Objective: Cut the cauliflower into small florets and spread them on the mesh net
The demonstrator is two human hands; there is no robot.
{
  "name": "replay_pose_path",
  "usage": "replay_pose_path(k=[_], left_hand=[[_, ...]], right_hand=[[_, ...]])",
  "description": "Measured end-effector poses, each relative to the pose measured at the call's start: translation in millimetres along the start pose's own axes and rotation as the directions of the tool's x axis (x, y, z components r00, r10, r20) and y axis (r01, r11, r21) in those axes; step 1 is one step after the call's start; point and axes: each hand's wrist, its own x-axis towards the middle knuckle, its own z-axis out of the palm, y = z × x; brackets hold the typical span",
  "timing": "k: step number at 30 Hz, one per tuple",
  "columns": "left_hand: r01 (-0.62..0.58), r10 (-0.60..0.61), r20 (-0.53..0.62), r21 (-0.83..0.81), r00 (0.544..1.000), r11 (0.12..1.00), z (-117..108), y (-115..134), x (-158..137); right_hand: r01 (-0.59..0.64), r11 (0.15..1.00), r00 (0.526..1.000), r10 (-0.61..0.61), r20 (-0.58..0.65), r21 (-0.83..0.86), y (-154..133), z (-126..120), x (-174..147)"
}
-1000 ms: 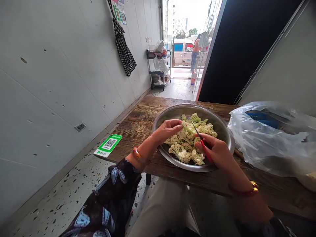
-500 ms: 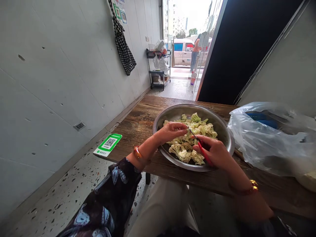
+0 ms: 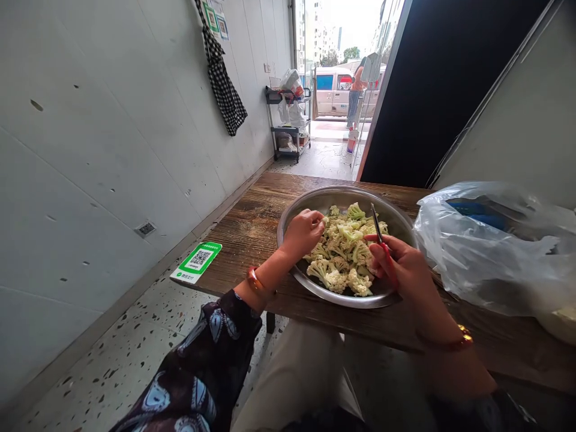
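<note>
A wide steel bowl (image 3: 288,217) on the wooden table holds many cut cauliflower florets (image 3: 344,249). My left hand (image 3: 306,231) is over the bowl's left side, fingers curled closed, with a small pale cauliflower floret (image 3: 325,221) at the fingertips, mostly hidden by them. On the right side, my right hand (image 3: 402,264) grips red-handled scissors (image 3: 377,225) whose blades point up and away from me, close together. The scissors are apart from my left hand and stand over the florets.
Right of the bowl, a translucent plastic bag (image 3: 486,252) covers part of the wooden table (image 3: 252,225). A green QR-code card (image 3: 198,262) lies at the table's left edge. Beyond are a wheeled cart (image 3: 290,127), a doorway, and a person (image 3: 355,93) outside.
My left hand has drawn back left from the scissor tips, its fingers now curled. The scissors have swung from pointing at my left hand to pointing up and away, moving slightly right.
</note>
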Motion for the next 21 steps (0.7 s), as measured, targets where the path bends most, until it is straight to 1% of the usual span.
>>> replay_pose_path(k=[2, 3, 5, 7, 9, 11, 13, 18, 20, 21], left_hand=[[-0.002, 0.007, -0.027, 0.189, 1.0, 0.982, 3, -3, 1], [-0.016, 0.021, -0.017, 0.248, 1.0, 0.969, 4, -3, 2], [-0.101, 0.094, 0.039, 0.303, 0.995, 0.948, 6, -1, 1], [-0.242, 0.213, 0.127, 0.312, 0.969, 0.919, 8, 3, -1], [-0.377, 0.319, 0.221, 0.321, 0.922, 0.869, 10, 8, -3], [-0.464, 0.376, 0.294, 0.344, 0.879, 0.816, 11, 10, -5], [-0.512, 0.404, 0.335, 0.361, 0.851, 0.779, 12, 11, -4], [-0.589, 0.463, 0.377, 0.37, 0.802, 0.719, 14, 8, 1], [-0.604, 0.486, 0.376, 0.328, 0.789, 0.726, 16, 7, 2], [-0.599, 0.495, 0.358, 0.292, 0.791, 0.746, 16, 7, 3]], right_hand=[[-0.012, 1.0, 1.0, 0.012, -0.004, 0.025, -2, 0, -1], [-0.015, 0.999, 1.0, 0.015, 0.004, 0.031, -3, 0, -2], [-0.017, 0.999, 1.0, 0.016, 0.026, 0.04, -3, 1, -2], [-0.01, 0.999, 0.999, 0.008, 0.035, 0.042, -2, 1, -1], [0.006, 0.999, 0.999, -0.007, 0.034, 0.033, 0, 1, -1], [0.02, 1.0, 0.999, -0.02, 0.038, 0.017, 1, 1, 0], [0.023, 1.0, 0.999, -0.022, 0.046, -0.005, 3, 1, -1], [0.012, 1.0, 0.998, -0.01, 0.062, -0.028, 3, 5, -4], [0.008, 1.0, 0.999, -0.007, 0.053, -0.017, 2, 6, -5], [0.007, 1.0, 0.999, -0.007, 0.04, -0.009, 1, 6, -6]])
